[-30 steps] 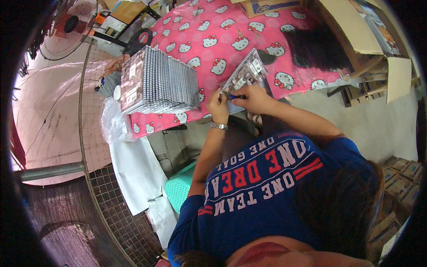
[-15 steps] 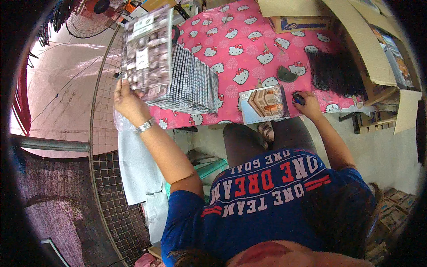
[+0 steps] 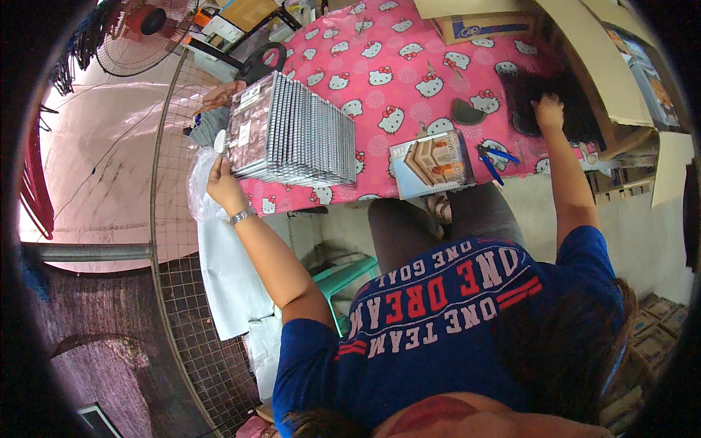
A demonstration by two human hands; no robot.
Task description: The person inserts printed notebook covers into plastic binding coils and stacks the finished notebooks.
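Observation:
A row of spiral notebooks (image 3: pixel 292 131) in clear wrap stands on edge on the pink cartoon-print tablecloth (image 3: pixel 394 66). My left hand (image 3: pixel 223 184) grips the lower corner of the frontmost notebook at the row's left end. One notebook with a building on its cover (image 3: pixel 434 164) lies flat near the table's front edge, with a blue pen (image 3: pixel 493 159) beside it. My right hand (image 3: pixel 548 111) reaches to the right and closes on a black fibrous bundle (image 3: pixel 529 91). A dark oval piece (image 3: pixel 467 113) lies between the flat notebook and the bundle.
Cardboard sheets (image 3: pixel 606 58) and a box (image 3: pixel 482 25) line the table's far right. A wire mesh panel (image 3: pixel 175 146) and clear plastic bags (image 3: pixel 201 190) stand left of the table. A fan (image 3: pixel 142 29) is at top left, a green stool (image 3: pixel 350 277) under the table.
Both hands left the flat notebook, where they held the pen. My left hand went to the notebook row and lowered onto its front corner. My right hand moved right onto the black bundle.

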